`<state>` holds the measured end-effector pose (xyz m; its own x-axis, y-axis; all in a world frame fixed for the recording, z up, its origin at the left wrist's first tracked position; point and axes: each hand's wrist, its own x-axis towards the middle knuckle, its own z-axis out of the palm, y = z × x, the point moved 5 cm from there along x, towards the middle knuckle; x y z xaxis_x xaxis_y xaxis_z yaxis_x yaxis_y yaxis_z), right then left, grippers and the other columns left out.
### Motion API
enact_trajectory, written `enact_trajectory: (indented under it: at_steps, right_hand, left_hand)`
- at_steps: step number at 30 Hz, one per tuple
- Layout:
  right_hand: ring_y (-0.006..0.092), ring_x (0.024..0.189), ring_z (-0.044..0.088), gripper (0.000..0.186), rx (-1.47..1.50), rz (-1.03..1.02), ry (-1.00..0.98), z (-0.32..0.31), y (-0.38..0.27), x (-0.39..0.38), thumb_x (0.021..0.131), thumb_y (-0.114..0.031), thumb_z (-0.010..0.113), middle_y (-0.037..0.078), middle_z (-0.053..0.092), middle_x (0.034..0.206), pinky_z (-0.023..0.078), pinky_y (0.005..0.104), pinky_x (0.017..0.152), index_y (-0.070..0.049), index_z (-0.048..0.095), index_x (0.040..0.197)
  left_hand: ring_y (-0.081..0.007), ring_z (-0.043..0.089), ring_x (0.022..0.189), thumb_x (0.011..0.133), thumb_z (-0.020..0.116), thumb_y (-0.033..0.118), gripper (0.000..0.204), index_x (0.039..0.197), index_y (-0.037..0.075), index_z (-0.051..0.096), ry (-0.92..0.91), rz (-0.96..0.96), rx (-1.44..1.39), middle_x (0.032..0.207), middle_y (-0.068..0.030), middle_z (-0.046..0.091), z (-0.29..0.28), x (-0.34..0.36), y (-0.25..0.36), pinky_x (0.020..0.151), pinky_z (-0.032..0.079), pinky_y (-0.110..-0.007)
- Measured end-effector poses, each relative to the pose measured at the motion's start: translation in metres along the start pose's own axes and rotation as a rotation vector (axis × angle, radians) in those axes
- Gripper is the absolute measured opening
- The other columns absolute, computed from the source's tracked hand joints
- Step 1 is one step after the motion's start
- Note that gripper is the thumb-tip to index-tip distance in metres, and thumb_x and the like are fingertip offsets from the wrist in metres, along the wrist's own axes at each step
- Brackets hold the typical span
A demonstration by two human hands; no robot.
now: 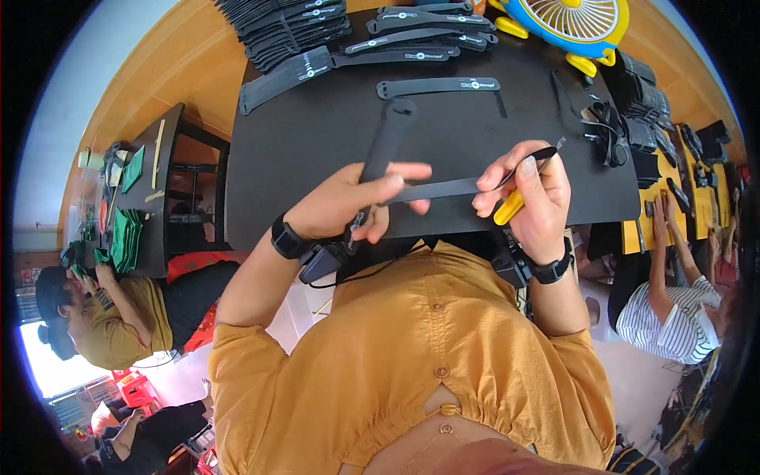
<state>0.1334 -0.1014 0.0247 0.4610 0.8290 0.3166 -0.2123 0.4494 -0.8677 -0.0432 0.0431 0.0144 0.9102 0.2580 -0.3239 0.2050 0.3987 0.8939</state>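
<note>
My left hand [348,199] is closed around a dark fabric strap [386,142]. One end of the strap stands up blurred above the thumb, and a flat length runs across toward my other hand. My right hand [540,198] pinches the far end of that length between thumb and fingers. The same hand also holds a slim tool with a yellow handle [510,207]; its thin metal tip pokes out past the fingers. Both hands are over the near edge of the black table [309,166]. A similar flat strap [439,87] with a pale print lies beyond them.
Stacked black straps [277,36] fill the back left, with more straps [427,39] beside them. A blue and yellow fan [570,24] stands at the back right. Black scissors [609,131] lie by the right edge. Other people work at tables on both sides.
</note>
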Motion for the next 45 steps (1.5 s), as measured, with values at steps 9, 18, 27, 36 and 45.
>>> enact_trajectory:
  at_steps: [9, 18, 27, 36, 45]
  right_hand:
    - [0.0029, 0.055, 0.045, 0.032, -0.083, 0.263, -0.143, -0.041, -0.002, 0.027, 0.1, -0.028, 0.056, 0.004, 0.063, 0.078, 0.029, 0.0166, 0.045, -0.001, 0.063, 0.116]
    - [0.0019, 0.057, 0.055, 0.025, -0.514, 0.591, 0.008, -0.063, 0.008, 0.088, 0.097, -0.012, 0.059, 0.003, 0.069, 0.084, 0.034, 0.0141, 0.044, -0.004, 0.059, 0.121]
    - [0.0021, 0.051, 0.054, 0.016, -0.813, 0.704, -0.03, -0.117, 0.042, 0.134, 0.094, -0.023, 0.066, -0.002, 0.064, 0.068, 0.033, 0.0161, 0.041, -0.007, 0.062, 0.091]
    - [0.0027, 0.048, 0.052, 0.017, -0.871, 0.769, 0.017, -0.116, 0.043, 0.134, 0.095, -0.023, 0.065, -0.002, 0.061, 0.066, 0.033, 0.0167, 0.039, -0.007, 0.062, 0.09]
    - [0.0032, 0.048, 0.054, 0.016, -0.877, 0.772, 0.055, -0.118, 0.04, 0.133, 0.094, -0.021, 0.065, -0.001, 0.061, 0.065, 0.037, 0.0169, 0.039, -0.005, 0.063, 0.092]
  left_hand:
    - [-0.0058, 0.053, 0.049, 0.09, 0.07, 0.022, 0.023, 0.096, 0.0, 0.064, 0.178, -0.089, 0.292, 0.071, -0.0014, 0.062, -0.033, 0.021, 0.021, 0.042, 0.035, -0.02]
    - [-0.0084, 0.059, 0.052, 0.092, 0.066, 0.025, 0.027, 0.1, -0.001, 0.064, 0.275, -0.044, 0.47, 0.074, -0.0039, 0.065, -0.074, 0.066, 0.05, 0.043, 0.043, -0.02]
    - [-0.0077, 0.058, 0.052, 0.09, 0.069, 0.027, 0.025, 0.088, 0.002, 0.066, 0.324, -0.086, 0.742, 0.068, -0.001, 0.062, -0.103, 0.11, 0.05, 0.046, 0.045, -0.022]
    - [-0.0115, 0.062, 0.051, 0.087, 0.071, 0.031, 0.033, 0.085, -0.002, 0.067, 0.361, -0.111, 0.777, 0.066, -0.0052, 0.064, -0.112, 0.116, 0.047, 0.05, 0.049, -0.024]
    - [-0.0108, 0.062, 0.05, 0.086, 0.072, 0.029, 0.032, 0.087, -0.002, 0.067, 0.386, -0.171, 0.774, 0.066, -0.0048, 0.064, -0.111, 0.119, 0.046, 0.048, 0.049, -0.023]
